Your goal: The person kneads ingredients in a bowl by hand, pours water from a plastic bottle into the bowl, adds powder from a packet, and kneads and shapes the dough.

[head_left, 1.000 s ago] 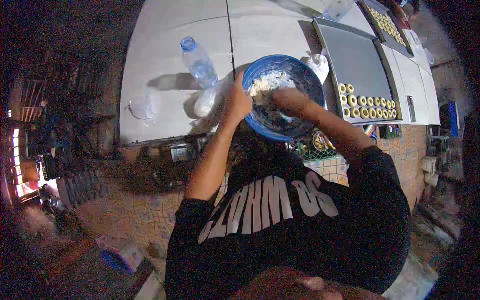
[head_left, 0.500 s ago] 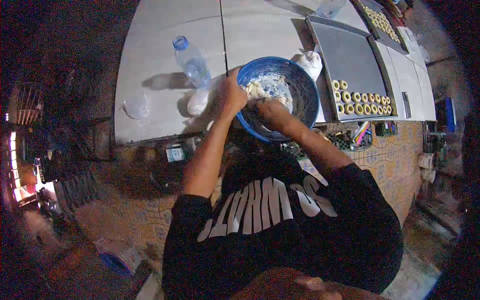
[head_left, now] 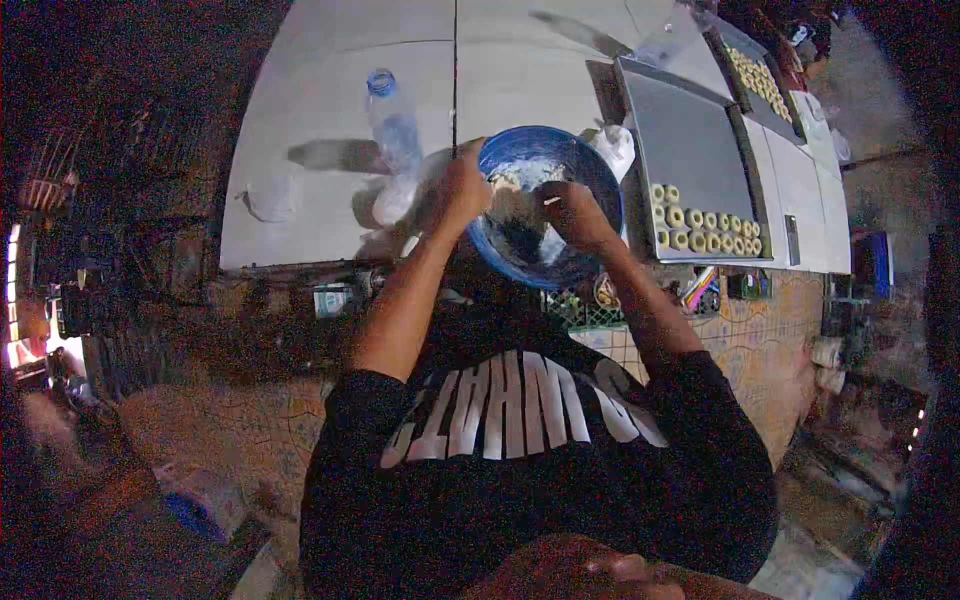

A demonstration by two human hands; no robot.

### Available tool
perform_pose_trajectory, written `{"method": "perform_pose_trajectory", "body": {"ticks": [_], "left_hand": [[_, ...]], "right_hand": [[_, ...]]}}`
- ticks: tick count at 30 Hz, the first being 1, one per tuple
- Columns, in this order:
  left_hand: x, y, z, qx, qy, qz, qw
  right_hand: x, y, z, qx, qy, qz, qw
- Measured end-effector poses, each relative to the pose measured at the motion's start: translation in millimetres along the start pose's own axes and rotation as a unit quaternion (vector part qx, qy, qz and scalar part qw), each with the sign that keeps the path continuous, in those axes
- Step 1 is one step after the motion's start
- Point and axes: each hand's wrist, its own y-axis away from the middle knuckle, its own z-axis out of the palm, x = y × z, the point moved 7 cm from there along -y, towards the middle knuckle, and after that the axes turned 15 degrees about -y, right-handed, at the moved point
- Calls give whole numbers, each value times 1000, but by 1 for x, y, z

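Blue bowl (head_left: 500, 252), rim (head_left: 545, 129) in left grip (head_left: 466, 190)

A clear plastic bottle (head_left: 394, 125) sits at left; over right, a metal tray (head_left: 690, 140) holds pale dough rings (head_left: 697, 241) at its near end.

Bowl (head_left: 597, 175) sits at the table's (head_left: 320, 100) near edge, bottle (head_left: 395, 125) to its left, bag (head_left: 615, 150) between it and the tray (head_left: 695, 140) at right, rings (head_left: 710, 221) along the tray's near end, second tray (head_left: 766, 109) beyond
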Motion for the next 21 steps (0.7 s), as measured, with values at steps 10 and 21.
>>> {"method": "perform_pose_trajectory", "body": {"ticks": [10,21], "left_hand": [[1,-5,-4,76,75,58,993],[-11,-18,17,98,46,95,990]], "right_hand": [[-5,-16,100,-54,122,4,991],[-36,10,36,-148,71,82,983]]}}
